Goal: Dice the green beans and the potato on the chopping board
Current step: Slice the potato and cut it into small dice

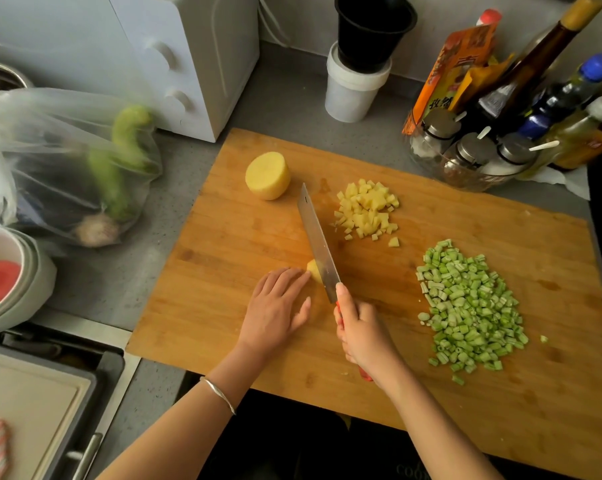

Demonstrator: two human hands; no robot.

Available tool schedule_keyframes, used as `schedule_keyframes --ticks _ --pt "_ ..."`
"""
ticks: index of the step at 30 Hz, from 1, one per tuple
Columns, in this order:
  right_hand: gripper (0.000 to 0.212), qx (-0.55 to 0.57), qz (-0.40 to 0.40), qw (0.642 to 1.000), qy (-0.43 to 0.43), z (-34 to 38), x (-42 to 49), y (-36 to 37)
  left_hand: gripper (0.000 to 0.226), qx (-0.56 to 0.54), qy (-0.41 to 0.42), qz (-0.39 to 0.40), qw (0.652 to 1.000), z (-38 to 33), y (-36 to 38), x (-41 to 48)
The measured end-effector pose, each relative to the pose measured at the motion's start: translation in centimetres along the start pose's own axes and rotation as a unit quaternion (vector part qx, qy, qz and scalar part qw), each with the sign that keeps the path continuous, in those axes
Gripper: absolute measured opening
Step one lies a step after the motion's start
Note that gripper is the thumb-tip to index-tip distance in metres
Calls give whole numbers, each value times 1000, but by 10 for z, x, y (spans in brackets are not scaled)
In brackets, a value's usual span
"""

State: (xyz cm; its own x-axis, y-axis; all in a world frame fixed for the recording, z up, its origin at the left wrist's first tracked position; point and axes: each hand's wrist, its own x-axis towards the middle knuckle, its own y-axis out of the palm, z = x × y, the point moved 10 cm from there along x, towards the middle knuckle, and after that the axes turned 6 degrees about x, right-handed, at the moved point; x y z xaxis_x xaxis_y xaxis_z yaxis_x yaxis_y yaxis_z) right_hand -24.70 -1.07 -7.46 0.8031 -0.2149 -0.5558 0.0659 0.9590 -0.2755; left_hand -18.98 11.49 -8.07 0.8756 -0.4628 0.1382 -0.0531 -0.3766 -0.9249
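Grey tabletop (119,278), wooden chopping board (223,323): left hand (275,306), fingers (292,277) flat, steadies a potato piece (313,270) mid-board; right hand (360,327) grips the knife (318,244), set against it. Safer cuts: curl those fingers back from the edge.

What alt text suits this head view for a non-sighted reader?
The right hand grips a red-handled knife cutting a potato piece that the left hand steadies on a wooden chopping board. Diced potato, diced green beans and a potato half lie on it.
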Motion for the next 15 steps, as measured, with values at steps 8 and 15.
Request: schedule_keyframes --ticks 8,15 --pt "59 -12 -2 999 36 -12 5 6 46 -7 3 -8 1000 0 -3 1" --pt "57 11 13 1000 23 -9 -8 -6 46 2 1 0 1000 0 -2 1"
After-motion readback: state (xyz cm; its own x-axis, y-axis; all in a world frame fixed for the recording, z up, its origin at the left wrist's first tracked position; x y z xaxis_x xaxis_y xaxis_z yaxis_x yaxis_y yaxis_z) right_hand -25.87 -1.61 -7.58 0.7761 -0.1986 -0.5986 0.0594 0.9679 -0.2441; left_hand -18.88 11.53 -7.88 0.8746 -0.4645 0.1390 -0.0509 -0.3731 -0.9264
